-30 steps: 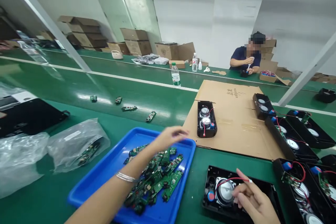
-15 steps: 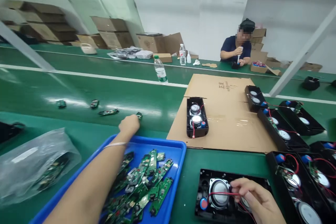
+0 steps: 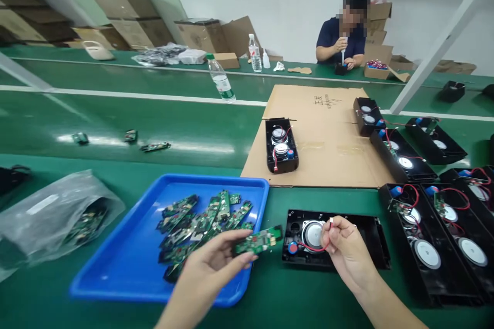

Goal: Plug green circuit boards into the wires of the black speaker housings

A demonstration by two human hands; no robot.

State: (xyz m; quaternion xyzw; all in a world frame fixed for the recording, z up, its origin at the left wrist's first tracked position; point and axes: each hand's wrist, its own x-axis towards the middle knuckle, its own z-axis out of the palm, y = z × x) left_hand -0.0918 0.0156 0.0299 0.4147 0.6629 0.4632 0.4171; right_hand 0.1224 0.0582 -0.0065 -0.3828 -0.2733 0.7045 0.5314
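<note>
A green circuit board (image 3: 260, 240) is pinched between the thumb and fingers of my left hand (image 3: 216, 262), over the right rim of the blue tray (image 3: 127, 275). Several more circuit boards (image 3: 204, 221) lie heaped in that tray. My right hand (image 3: 345, 244) is closed on a red wire (image 3: 314, 250), whose small white plug shows at the fingertips. Beneath that hand lies an open black speaker box (image 3: 370, 239) with a round silver speaker (image 3: 312, 235) and a blue-and-red cylindrical part (image 3: 293, 248). My right hand hides part of the box.
Finished-looking rows of black speaker boxes (image 3: 428, 254) stand at the right. One speaker box (image 3: 281, 146) rests on a cardboard sheet (image 3: 320, 164). A plastic bag (image 3: 50, 216) of boards lies left. A bottle (image 3: 222, 82) stands beyond, and a co-worker (image 3: 339, 43) sits across.
My left hand has come back from the far side of the tray and now holds a circuit board near the speaker box. My right hand has lifted the wire's plug end.
</note>
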